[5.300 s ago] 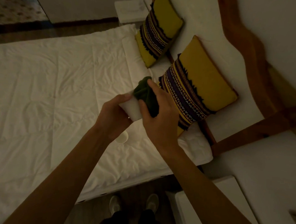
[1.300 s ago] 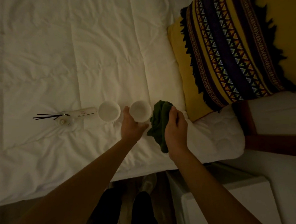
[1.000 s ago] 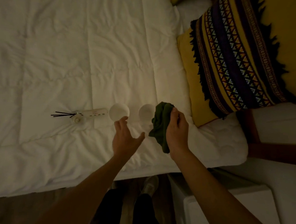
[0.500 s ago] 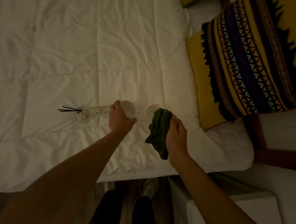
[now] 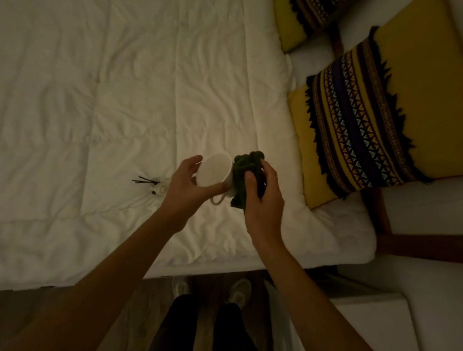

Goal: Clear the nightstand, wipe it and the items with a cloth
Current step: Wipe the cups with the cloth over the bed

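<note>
The bed (image 5: 116, 92) carries a patterned yellow cushion (image 5: 391, 117) at its head end. The nightstand (image 5: 373, 327) stands beside the bed, near corner. Above the bed's near edge, the left hand (image 5: 186, 184) grips a white cup (image 5: 215, 171) at its rim; the right hand (image 5: 261, 201) clutches a dark green cloth (image 5: 245, 173) against the cup's side. A small reed diffuser (image 5: 156, 185) lies on the bed, left of the cup.

held a white mug (image 5: 215, 171) in the left hand (image 5: 187, 184) over the bed (image 5: 116, 92), pressed a bunched green cloth (image 5: 245, 176) against its side with the right hand (image 5: 261, 201); stood beside a patterned yellow pillow (image 5: 386, 114).
</note>
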Demonstrator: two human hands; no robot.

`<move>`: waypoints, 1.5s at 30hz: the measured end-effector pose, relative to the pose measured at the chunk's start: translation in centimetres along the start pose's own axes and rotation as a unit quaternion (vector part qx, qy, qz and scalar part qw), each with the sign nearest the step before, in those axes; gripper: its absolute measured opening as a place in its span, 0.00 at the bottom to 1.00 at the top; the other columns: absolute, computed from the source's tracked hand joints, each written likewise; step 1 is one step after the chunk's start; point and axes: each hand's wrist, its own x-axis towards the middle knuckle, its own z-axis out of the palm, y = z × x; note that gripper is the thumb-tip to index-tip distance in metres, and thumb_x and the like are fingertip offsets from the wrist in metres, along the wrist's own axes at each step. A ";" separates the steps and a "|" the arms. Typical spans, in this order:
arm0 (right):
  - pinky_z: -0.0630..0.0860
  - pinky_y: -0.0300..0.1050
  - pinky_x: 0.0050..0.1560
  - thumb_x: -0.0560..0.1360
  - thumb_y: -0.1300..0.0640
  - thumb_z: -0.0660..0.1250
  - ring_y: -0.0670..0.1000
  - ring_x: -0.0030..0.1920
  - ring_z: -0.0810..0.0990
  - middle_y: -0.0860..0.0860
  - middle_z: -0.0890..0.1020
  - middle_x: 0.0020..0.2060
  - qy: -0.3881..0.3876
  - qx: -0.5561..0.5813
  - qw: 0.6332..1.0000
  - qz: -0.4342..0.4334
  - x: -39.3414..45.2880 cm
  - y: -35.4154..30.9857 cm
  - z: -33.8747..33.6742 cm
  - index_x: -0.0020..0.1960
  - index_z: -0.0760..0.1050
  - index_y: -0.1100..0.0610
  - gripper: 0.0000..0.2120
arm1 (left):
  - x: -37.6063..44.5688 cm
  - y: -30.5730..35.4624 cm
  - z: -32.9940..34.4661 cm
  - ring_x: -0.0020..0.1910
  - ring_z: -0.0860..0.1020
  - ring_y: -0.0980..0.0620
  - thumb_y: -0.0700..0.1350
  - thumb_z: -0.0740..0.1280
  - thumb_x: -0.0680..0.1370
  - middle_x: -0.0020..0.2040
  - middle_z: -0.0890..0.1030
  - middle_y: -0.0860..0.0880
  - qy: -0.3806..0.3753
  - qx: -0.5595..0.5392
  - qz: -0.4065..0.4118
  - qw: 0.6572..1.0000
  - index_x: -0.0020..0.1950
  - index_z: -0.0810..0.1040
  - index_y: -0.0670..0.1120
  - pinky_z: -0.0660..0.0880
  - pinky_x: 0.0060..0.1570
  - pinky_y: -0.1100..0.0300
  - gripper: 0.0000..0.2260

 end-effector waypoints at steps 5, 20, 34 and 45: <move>0.71 0.24 0.57 0.83 0.48 0.61 0.28 0.62 0.73 0.37 0.76 0.62 0.010 -0.015 0.994 -0.112 -2.0 -4.4 -0.7 0.74 0.68 0.50 0.20 | -2.7 5.9 -2.0 0.60 0.81 0.44 0.48 0.83 0.62 0.63 0.81 0.45 -0.040 -0.081 0.003 0.996 0.71 0.72 0.46 0.79 0.60 0.43 0.40; 0.83 0.58 0.51 0.85 0.45 0.53 0.57 0.59 0.82 0.51 0.83 0.59 0.081 0.259 0.959 0.078 -5.5 -8.2 -5.3 0.67 0.77 0.48 0.19 | -9.6 11.4 1.1 0.60 0.82 0.50 0.42 0.80 0.65 0.60 0.83 0.49 -0.261 -0.053 0.060 0.962 0.65 0.79 0.51 0.81 0.53 0.57 0.29; 0.73 0.38 0.66 0.85 0.52 0.53 0.37 0.68 0.72 0.28 0.73 0.64 0.163 0.134 0.976 -0.046 -5.7 -8.0 -7.9 0.73 0.68 0.47 0.17 | -8.2 12.9 5.0 0.56 0.80 0.55 0.54 0.76 0.66 0.59 0.79 0.52 -0.237 0.071 0.061 0.967 0.67 0.71 0.50 0.80 0.46 0.63 0.32; 0.84 0.50 0.46 0.85 0.44 0.51 0.47 0.59 0.82 0.41 0.81 0.59 0.063 0.191 0.980 0.013 -5.0 -8.8 -8.5 0.66 0.73 0.38 0.16 | -8.3 12.1 5.6 0.54 0.82 0.50 0.49 0.81 0.63 0.58 0.80 0.47 -0.262 -0.044 0.021 0.964 0.65 0.74 0.45 0.81 0.46 0.58 0.33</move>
